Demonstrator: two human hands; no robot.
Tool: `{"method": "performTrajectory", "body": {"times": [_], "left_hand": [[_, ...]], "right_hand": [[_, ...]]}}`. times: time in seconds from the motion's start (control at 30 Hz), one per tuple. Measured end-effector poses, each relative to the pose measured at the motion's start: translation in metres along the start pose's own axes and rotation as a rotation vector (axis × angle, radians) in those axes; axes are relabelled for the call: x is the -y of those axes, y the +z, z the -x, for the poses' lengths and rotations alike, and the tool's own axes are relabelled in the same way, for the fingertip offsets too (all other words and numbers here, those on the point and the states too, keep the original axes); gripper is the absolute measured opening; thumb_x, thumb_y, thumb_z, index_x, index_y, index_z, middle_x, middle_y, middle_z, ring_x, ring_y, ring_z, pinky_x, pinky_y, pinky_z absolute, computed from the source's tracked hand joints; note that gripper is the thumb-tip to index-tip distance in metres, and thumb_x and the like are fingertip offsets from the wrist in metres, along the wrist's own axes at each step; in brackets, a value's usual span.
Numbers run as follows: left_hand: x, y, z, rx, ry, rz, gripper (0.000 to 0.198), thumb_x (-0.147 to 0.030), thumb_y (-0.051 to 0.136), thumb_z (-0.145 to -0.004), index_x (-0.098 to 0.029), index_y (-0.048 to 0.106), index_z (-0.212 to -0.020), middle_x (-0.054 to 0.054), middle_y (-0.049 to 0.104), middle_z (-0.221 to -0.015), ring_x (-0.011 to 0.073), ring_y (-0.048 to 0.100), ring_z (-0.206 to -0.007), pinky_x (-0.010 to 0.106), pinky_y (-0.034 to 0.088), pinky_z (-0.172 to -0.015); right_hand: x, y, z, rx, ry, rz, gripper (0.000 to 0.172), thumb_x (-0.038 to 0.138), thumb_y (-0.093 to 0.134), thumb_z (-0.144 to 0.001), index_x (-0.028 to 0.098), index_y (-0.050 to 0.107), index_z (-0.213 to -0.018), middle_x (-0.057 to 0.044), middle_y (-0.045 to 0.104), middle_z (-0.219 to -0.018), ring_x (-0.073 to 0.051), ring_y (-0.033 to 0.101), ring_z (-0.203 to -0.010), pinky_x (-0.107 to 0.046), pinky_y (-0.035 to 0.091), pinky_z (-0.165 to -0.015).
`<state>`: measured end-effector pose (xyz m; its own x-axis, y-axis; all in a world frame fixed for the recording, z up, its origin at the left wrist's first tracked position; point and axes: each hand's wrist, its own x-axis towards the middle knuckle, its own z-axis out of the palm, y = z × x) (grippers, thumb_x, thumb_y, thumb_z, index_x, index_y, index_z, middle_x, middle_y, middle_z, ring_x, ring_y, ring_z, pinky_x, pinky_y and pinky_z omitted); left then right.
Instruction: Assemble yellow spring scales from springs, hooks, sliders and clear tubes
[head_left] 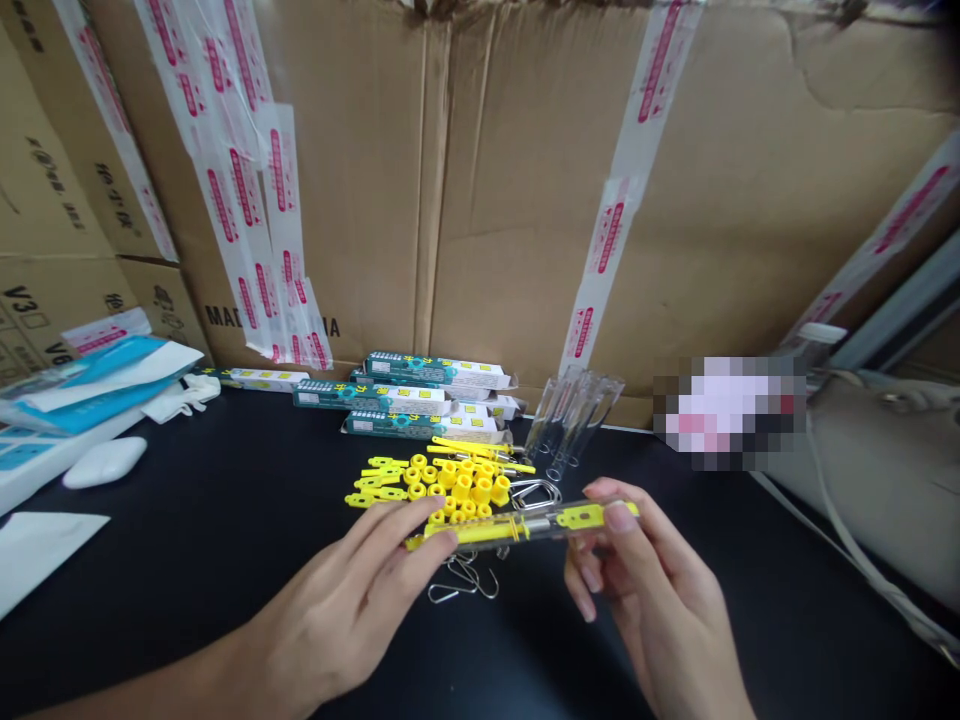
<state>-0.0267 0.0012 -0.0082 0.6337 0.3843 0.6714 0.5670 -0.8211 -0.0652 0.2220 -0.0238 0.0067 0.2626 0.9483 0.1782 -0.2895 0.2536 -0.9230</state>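
Observation:
A clear plastic tube (536, 524) with yellow parts and a metal piece inside lies nearly level between my hands. My left hand (360, 590) pinches its left end between thumb and fingers. At the other end, my right hand (652, 580) grips the tube, the thumb pressed over a flat yellow piece inside. Just behind are several yellow rings and caps (463, 487), flat yellow tags (375, 482) and slim yellow rods (480, 450). Metal S-shaped hooks (463, 580) lie below the tube, and metal carabiner-like clips (536, 493) sit behind it.
Printed narrow boxes (397, 397) are stacked against a large cardboard box (517, 200). Several clear tubes (574, 420) stand at the back right. On the left are a white mouse (105, 462) and blue-white packets (112, 375). A pale cable (840, 540) runs along the right.

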Motion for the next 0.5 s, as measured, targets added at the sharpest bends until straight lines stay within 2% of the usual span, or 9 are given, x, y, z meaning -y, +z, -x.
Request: {"method": "performTrajectory", "body": {"times": [0.13, 0.23, 0.3, 0.4, 0.5], "left_hand": [[-0.002, 0.0, -0.002, 0.036, 0.076, -0.162, 0.046, -0.001, 0.03, -0.099, -0.013, 0.052, -0.138, 0.014, 0.061, -0.135, 0.0243, 0.055, -0.128, 0.036, 0.049, -0.105], [-0.007, -0.003, -0.006, 0.083, 0.174, -0.286, 0.046, -0.001, 0.035, -0.096, -0.012, 0.054, -0.137, 0.017, 0.062, -0.133, 0.0306, 0.06, -0.121, 0.04, 0.055, -0.095], [-0.011, -0.003, -0.008, 0.085, 0.191, -0.355, 0.048, -0.001, 0.036, -0.096, -0.014, 0.053, -0.139, 0.019, 0.061, -0.134, 0.0326, 0.063, -0.114, 0.042, 0.057, -0.089], [-0.015, 0.003, -0.007, 0.096, 0.159, -0.391, 0.054, -0.001, 0.036, -0.094, -0.016, 0.046, -0.145, 0.02, 0.058, -0.136, 0.0346, 0.062, -0.115, 0.042, 0.056, -0.088], [-0.014, 0.011, -0.003, 0.106, 0.075, -0.364, 0.057, 0.003, 0.034, -0.093, -0.016, 0.046, -0.145, 0.019, 0.058, -0.137, 0.0329, 0.06, -0.12, 0.039, 0.055, -0.09]], "right_hand": [[-0.004, -0.002, 0.001, 0.011, 0.004, 0.065, 0.029, 0.048, 0.071, -0.086, 0.023, 0.064, -0.098, 0.004, 0.05, -0.06, -0.01, 0.045, -0.05, -0.02, 0.043, -0.041], [-0.006, -0.003, 0.001, 0.041, 0.038, 0.086, 0.029, 0.049, 0.07, -0.087, 0.023, 0.063, -0.099, 0.005, 0.051, -0.06, -0.009, 0.045, -0.048, -0.02, 0.042, -0.041], [-0.007, -0.003, 0.0, 0.058, 0.053, 0.089, 0.031, 0.05, 0.069, -0.087, 0.023, 0.062, -0.1, 0.005, 0.051, -0.06, -0.009, 0.045, -0.047, -0.02, 0.041, -0.04], [-0.008, 0.0, 0.0, 0.059, 0.075, 0.093, 0.033, 0.051, 0.071, -0.085, 0.022, 0.063, -0.1, 0.005, 0.051, -0.062, -0.009, 0.045, -0.046, -0.02, 0.041, -0.038], [-0.009, 0.004, 0.003, 0.063, 0.112, 0.101, 0.035, 0.051, 0.071, -0.084, 0.021, 0.065, -0.102, 0.004, 0.053, -0.065, -0.009, 0.045, -0.047, -0.019, 0.042, -0.038]]}}
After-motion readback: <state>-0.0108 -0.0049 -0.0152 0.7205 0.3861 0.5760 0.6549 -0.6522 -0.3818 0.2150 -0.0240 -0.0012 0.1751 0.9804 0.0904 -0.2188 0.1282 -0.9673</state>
